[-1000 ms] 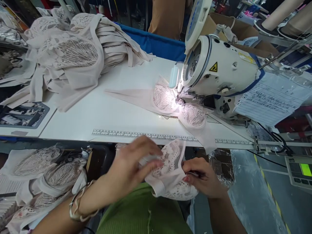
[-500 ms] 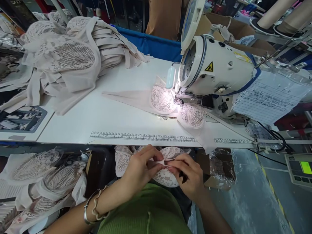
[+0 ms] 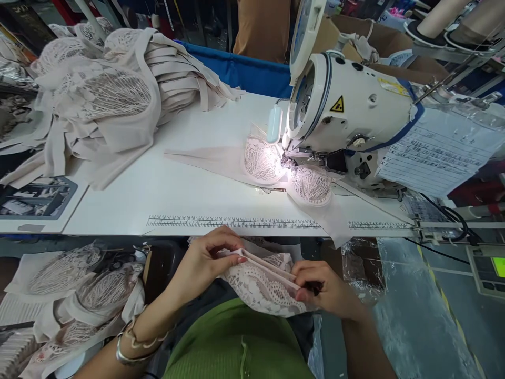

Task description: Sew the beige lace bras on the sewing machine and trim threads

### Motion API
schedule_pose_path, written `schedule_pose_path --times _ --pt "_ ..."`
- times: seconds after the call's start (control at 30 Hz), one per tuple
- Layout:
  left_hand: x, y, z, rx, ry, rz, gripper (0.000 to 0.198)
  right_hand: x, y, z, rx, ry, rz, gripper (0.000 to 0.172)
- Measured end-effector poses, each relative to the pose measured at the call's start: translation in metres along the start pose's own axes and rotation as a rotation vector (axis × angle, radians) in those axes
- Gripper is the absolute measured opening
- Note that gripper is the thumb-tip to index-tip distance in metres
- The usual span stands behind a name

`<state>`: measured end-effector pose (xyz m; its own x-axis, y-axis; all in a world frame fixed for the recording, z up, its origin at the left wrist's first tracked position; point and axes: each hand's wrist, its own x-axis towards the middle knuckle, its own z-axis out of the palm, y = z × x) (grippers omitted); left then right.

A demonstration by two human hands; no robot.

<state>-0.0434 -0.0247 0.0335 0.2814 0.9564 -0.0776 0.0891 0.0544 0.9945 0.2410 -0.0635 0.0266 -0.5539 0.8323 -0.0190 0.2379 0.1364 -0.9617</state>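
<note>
A pale pink lace bra (image 3: 272,287) is stretched between my two hands over my lap, just below the table edge. My left hand (image 3: 211,258) pinches its edge at the left, thumb against fingers. Further right, my right hand (image 3: 325,287) grips the same edge, which runs as narrow bands between the hands. Above them on the table, another lace bra (image 3: 311,187) lies under the needle of a white sewing machine (image 3: 351,105), lit by its lamp. One of its wings points left, and the other hangs over the front edge.
A tall pile of lace bras (image 3: 102,100) covers the table's left part. More lace pieces (image 3: 90,289) lie below at the left. A printed ruler (image 3: 236,223) runs along the front edge. Handwritten paper (image 3: 437,152) hangs on the machine; a control box (image 3: 489,268) sits far right.
My hands have moved apart, the left to the left and the right slightly to the right. The edge of the bra is now drawn out between them, and more lace shows.
</note>
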Motion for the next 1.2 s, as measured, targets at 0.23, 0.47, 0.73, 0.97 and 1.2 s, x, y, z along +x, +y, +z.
schedule_pose_path --times 0.23,0.47,0.73,0.97,1.2 --pt "-0.009 -0.012 -0.002 0.044 0.225 0.084 0.002 -0.008 0.008 -0.009 -0.257 0.337 -0.069 0.021" --pt "-0.012 -0.016 0.002 0.171 0.329 0.124 0.004 0.002 0.002 0.0 -0.359 0.516 -0.062 0.024" --pt "-0.013 -0.027 0.0 0.202 0.353 0.138 0.01 0.005 0.009 -0.002 -0.332 0.494 -0.086 0.017" --pt "-0.013 -0.025 -0.001 0.186 0.311 0.11 0.012 0.005 0.01 0.005 -0.237 0.574 -0.039 0.023" --pt "-0.013 -0.025 0.002 0.226 0.362 0.122 0.012 0.008 0.016 0.014 -0.28 0.666 -0.049 0.022"
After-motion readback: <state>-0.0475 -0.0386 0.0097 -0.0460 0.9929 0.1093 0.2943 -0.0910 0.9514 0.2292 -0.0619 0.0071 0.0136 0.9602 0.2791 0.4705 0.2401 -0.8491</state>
